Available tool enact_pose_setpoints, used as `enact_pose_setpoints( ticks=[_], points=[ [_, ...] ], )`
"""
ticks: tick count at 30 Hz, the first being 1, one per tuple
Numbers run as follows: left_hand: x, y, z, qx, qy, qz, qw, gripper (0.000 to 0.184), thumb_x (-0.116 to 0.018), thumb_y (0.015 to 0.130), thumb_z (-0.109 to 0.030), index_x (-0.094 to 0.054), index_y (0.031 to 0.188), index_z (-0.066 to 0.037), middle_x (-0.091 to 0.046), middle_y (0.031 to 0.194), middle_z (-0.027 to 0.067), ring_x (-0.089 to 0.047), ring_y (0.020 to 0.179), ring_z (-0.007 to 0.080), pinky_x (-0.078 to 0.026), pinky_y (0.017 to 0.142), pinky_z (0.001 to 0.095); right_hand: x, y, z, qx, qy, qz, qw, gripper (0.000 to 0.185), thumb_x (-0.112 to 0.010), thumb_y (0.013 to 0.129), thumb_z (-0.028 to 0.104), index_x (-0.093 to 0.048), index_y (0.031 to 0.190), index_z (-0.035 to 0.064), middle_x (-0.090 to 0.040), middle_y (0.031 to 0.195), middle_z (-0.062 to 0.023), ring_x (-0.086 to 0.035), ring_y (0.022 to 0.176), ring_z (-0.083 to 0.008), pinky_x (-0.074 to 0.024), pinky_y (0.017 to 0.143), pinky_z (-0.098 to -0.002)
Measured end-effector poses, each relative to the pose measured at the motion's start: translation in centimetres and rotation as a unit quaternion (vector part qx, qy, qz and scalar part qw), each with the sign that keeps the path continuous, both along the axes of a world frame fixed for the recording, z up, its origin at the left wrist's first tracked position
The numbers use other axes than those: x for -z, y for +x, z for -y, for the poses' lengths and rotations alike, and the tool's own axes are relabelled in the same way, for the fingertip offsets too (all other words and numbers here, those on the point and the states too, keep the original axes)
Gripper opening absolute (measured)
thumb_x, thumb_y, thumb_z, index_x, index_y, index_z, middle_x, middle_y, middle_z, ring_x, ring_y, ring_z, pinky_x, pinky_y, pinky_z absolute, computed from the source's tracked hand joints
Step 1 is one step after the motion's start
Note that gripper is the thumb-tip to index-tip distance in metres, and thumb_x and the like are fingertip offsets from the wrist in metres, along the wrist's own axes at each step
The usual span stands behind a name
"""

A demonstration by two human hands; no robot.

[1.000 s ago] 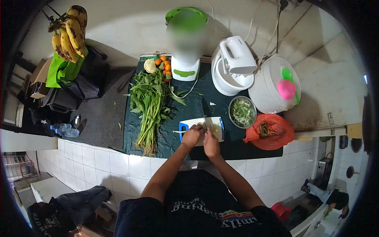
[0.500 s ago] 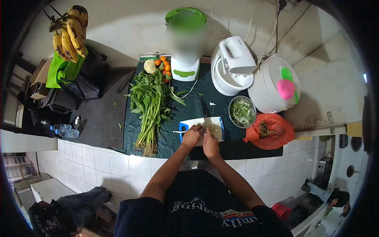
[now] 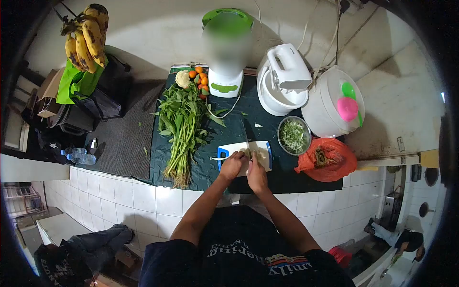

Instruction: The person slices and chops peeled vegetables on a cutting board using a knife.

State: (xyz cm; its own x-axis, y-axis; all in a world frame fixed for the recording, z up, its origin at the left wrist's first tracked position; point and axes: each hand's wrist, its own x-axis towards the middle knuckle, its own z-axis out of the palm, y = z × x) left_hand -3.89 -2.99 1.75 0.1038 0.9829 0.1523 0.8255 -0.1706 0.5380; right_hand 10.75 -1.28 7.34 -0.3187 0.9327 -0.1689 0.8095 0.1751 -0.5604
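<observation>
Right hand [image 3: 257,176]: closed round the knife [image 3: 247,137] — handle mostly hidden, steel running out past the fingers, pointing away from the body.
Left hand [image 3: 232,165]: curled down over a pale stalk [image 3: 215,159], right beside the other grip!
Pale stalk: there it is, pinned under the left hand, free end poking out leftward past the board's edge.
Cutting board [image 3: 260,145]: directly beneath both hands, white with blue ends.
Knife: cutting looks like the step in hand; whether the edge is in the stalk, I cannot tell. Another slice would call for left fingers tucked clear and the stalk fed rightward — careful there.
Metal bowl [image 3: 279,133]: beyond the right hand, off to its right, chopped greens [image 3: 292,135] inside.
Leafy bundle [image 3: 181,129]: lying left of the left hand.
</observation>
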Motion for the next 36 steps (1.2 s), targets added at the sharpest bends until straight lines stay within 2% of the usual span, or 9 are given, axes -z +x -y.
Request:
enact_pose_setpoints(
  ticks=[4,7,12,18,21,25,27,33,36],
  points=[
    [0.3,0.1,-0.5,0.007,-0.001,0.014,1.000,0.029,-0.061,0.082,-0.011,-0.070,0.109,-0.006,-0.064,0.117,0.0084,-0.062,0.111,0.0270,-0.055,0.095,0.0367,-0.5,1.4,1.3,0.000,-0.034,-0.006,0.999,0.052,-0.045,0.105,0.017,-0.034,0.154,0.0012,-0.068,0.097,-0.0304,-0.068,0.091,-0.0463,-0.0540,0.079,-0.0537],
    [0.5,0.2,-0.6,0.000,-0.035,0.016,0.999,0.035,-0.059,0.084,-0.008,-0.069,0.118,-0.008,-0.066,0.121,0.0110,-0.063,0.114,0.0306,-0.055,0.094,0.0401,0.0,1.9,2.3,-0.029,0.041,-0.034,0.998,0.051,-0.049,0.104,0.015,-0.038,0.152,0.0041,-0.068,0.097,-0.0294,-0.067,0.088,-0.0477,-0.0531,0.076,-0.0548],
    [-0.1,0.3,-1.0,-0.010,-0.041,0.020,0.999,0.031,-0.060,0.083,-0.008,-0.070,0.112,-0.006,-0.066,0.119,0.0109,-0.064,0.109,0.0312,-0.056,0.092,0.0412,0.5,1.2,1.9,-0.021,-0.016,0.088,0.996,0.053,-0.051,0.102,0.014,-0.038,0.153,0.0047,-0.068,0.099,-0.0274,-0.067,0.087,-0.0470,-0.0545,0.074,-0.0544],
    [-0.9,0.4,-0.3,-0.014,-0.023,-0.019,0.999,0.025,-0.060,0.082,-0.009,-0.069,0.106,-0.006,-0.064,0.113,0.0079,-0.062,0.106,0.0287,-0.056,0.091,0.0384,1.8,0.9,0.2,-0.011,-0.007,0.002,1.000,0.056,-0.047,0.105,0.018,-0.029,0.158,0.0088,-0.065,0.111,-0.0327,-0.068,0.094,-0.0465,-0.0553,0.079,-0.0545],
    [-1.1,0.3,-0.1,-0.014,-0.012,-0.016,1.000,0.025,-0.060,0.082,-0.009,-0.069,0.106,-0.006,-0.064,0.113,0.0072,-0.062,0.106,0.0283,-0.056,0.091,0.0383,0.5,1.4,1.1,-0.013,-0.033,-0.012,0.999,0.052,-0.051,0.103,0.015,-0.039,0.151,0.0005,-0.066,0.108,-0.0289,-0.067,0.095,-0.0474,-0.0540,0.083,-0.0518],
    [-0.9,0.5,-0.1,-0.016,-0.039,0.005,0.999,0.033,-0.062,0.080,-0.007,-0.071,0.111,-0.007,-0.066,0.118,0.0085,-0.063,0.107,0.0298,-0.056,0.091,0.0387,0.3,1.4,2.5,-0.022,-0.043,0.032,0.998,0.052,-0.050,0.103,0.016,-0.039,0.152,0.0023,-0.066,0.106,-0.0300,-0.067,0.097,-0.0481,-0.0539,0.083,-0.0524],
    [-0.9,0.6,-0.4,-0.028,-0.044,0.007,0.999,0.034,-0.062,0.081,-0.008,-0.071,0.113,-0.008,-0.066,0.118,0.0086,-0.063,0.108,0.0302,-0.056,0.090,0.0386,1.4,0.8,2.2,-0.028,0.007,0.089,0.996,0.060,-0.047,0.104,0.013,-0.025,0.160,0.0089,-0.066,0.100,-0.0320,-0.069,0.089,-0.0470,-0.0562,0.077,-0.0522],
    [-1.5,0.6,-0.2,-0.048,-0.052,0.033,0.997,0.033,-0.062,0.083,-0.007,-0.071,0.114,-0.008,-0.066,0.115,0.0097,-0.063,0.108,0.0314,-0.057,0.088,0.0403,1.2,0.1,0.2,-0.027,-0.010,0.014,0.999,0.057,-0.048,0.104,0.016,-0.029,0.157,0.0043,-0.067,0.101,-0.0315,-0.069,0.087,-0.0463,-0.0558,0.076,-0.0516],
    [-0.7,0.4,-0.3,-0.050,-0.050,0.053,0.996,0.033,-0.061,0.083,-0.006,-0.071,0.115,-0.008,-0.066,0.115,0.0100,-0.063,0.108,0.0319,-0.056,0.089,0.0417,0.9,0.8,0.6,-0.020,-0.024,0.052,0.998,0.055,-0.047,0.104,0.015,-0.031,0.156,0.0012,-0.066,0.101,-0.0319,-0.068,0.088,-0.0462,-0.0551,0.076,-0.0519]
  ],
)
